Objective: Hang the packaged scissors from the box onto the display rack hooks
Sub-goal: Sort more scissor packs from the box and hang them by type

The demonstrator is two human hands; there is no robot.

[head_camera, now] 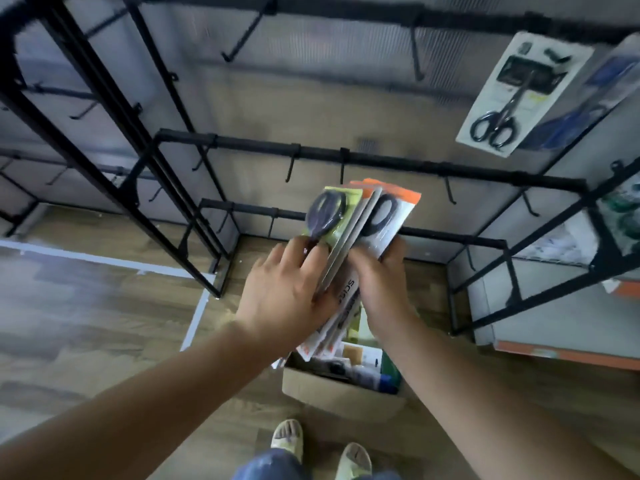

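A: Where are the packs held?

B: Above the box, as a fanned stack btwn both hands, in front of the rack. Handles are pointed up and away; a green-topped card is seen at the left of the fan, orange-topped ones at the right.

A: Left hand?

B: Laid on the front of the stack, fingers curled onto the green card and its edge; the front pack is gripped.

A: Right hand?

B: Wrapped round the stack from the right and from behind, fingers curled over the cards. The stack is carried by it.

A: Box?

B: Set on the wood floor just ahead of the shoes, open-topped, more packaged items seen inside. Exact contents can't be told.

A: Rack?

B: Black bars w/ hooks; those nearest the stack are bare. One hung pack w/ black scissors is seen upper right, w/ a blue pack beside it.
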